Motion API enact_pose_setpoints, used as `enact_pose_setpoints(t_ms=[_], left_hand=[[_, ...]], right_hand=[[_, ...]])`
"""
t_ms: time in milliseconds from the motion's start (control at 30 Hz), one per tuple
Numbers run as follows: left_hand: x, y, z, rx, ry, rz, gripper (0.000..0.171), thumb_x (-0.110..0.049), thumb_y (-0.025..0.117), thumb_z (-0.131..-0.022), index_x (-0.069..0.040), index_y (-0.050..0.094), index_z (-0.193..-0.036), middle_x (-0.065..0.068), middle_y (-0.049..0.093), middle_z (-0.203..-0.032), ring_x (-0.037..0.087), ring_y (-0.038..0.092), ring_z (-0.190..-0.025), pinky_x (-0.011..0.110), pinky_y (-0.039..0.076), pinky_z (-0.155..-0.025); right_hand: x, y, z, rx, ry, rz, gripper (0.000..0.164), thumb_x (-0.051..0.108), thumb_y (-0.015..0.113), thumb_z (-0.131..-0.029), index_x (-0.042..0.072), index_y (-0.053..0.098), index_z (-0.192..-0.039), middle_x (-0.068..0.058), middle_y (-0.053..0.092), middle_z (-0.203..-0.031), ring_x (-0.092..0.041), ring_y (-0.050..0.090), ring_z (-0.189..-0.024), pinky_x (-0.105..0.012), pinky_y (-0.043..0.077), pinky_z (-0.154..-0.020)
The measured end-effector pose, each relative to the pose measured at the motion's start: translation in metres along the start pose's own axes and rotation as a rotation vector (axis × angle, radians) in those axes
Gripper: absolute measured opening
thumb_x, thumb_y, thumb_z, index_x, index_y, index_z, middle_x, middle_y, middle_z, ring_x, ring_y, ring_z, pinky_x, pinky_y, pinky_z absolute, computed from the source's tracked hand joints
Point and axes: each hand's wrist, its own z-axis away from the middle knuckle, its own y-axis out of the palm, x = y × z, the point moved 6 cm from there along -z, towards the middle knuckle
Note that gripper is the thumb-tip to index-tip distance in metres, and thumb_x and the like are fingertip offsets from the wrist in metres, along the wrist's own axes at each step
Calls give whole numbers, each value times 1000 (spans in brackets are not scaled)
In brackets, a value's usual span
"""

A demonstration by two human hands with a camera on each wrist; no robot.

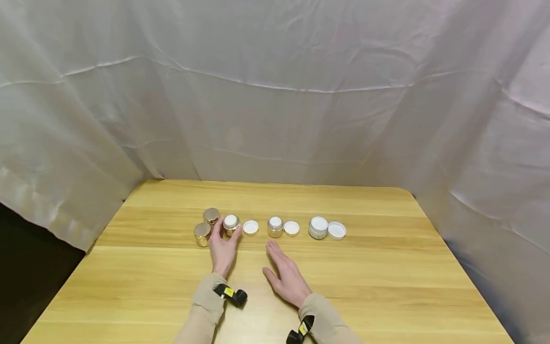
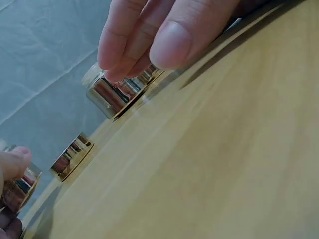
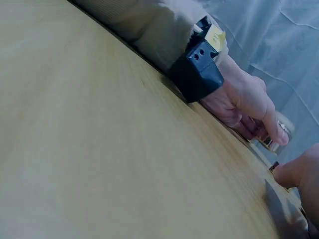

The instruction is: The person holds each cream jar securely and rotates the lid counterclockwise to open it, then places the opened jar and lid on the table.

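Note:
My left hand (image 1: 224,251) grips a gold jar (image 1: 232,229) with a white top and no lid on it, thumb on its right side and fingers on its left. Right beside that jar lies a round lid (image 1: 250,228), white face up; its side looks gold in the left wrist view. Over the wood my right hand (image 1: 287,277) is held with straight fingers and nothing in them. Its fingertips are nearest to a second uncovered gold jar (image 1: 275,227), which has its own lid (image 1: 291,228) to the right.
Two gold jars with lids on, a back one (image 1: 211,216) and a front one (image 1: 202,233), stand just left of my left hand. Farther right are a wider uncovered jar (image 1: 318,228) and its white lid (image 1: 337,230). A grey curtain (image 1: 275,119) hangs behind the wooden table (image 1: 386,286).

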Motion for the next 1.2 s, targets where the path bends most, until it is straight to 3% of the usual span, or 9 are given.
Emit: enact_pose_setpoints(t_ms=[300, 633, 1000, 1100, 1200], left_hand=[[-5, 4, -2, 12, 69, -218, 55, -11, 77, -88, 0, 55, -137, 26, 66, -129, 40, 62, -124, 52, 48, -109], [-5, 7, -2, -5, 102, -308, 52, -13, 77, -88, 0, 57, -134, 25, 68, -125, 43, 63, -117, 56, 48, -105], [-6, 9, -2, 2, 99, -308, 60, -11, 78, -86, 3, 52, -138, 28, 64, -130, 45, 60, -122, 56, 46, -109], [-3, 7, -1, 19, 68, -235, 66, -9, 78, -86, 2, 47, -143, 27, 57, -141, 43, 54, -132, 54, 41, -116], [0, 5, 1, 30, 5, -91, 72, -10, 76, -88, -1, 40, -150, 24, 44, -155, 39, 42, -145, 49, 32, -125]], right_hand=[[-1, 2, -1, 1, 24, -22, 56, 14, 66, -96, -7, 48, -144, -25, 45, -153, -36, 43, -144, -49, 37, -120], [-2, 2, -1, -1, 27, -22, 55, 14, 66, -95, -7, 48, -143, -25, 45, -153, -36, 43, -144, -49, 37, -119], [-3, 1, -1, -13, 25, -15, 55, 13, 66, -94, -6, 49, -143, -25, 46, -152, -36, 44, -143, -49, 38, -119], [-2, 1, -1, -15, 19, -19, 55, 12, 66, -94, -7, 49, -143, -25, 46, -152, -36, 44, -143, -50, 38, -119], [-2, 1, -1, -11, 20, -28, 55, 12, 65, -94, -6, 48, -143, -25, 45, -153, -36, 44, -144, -50, 38, -119]])
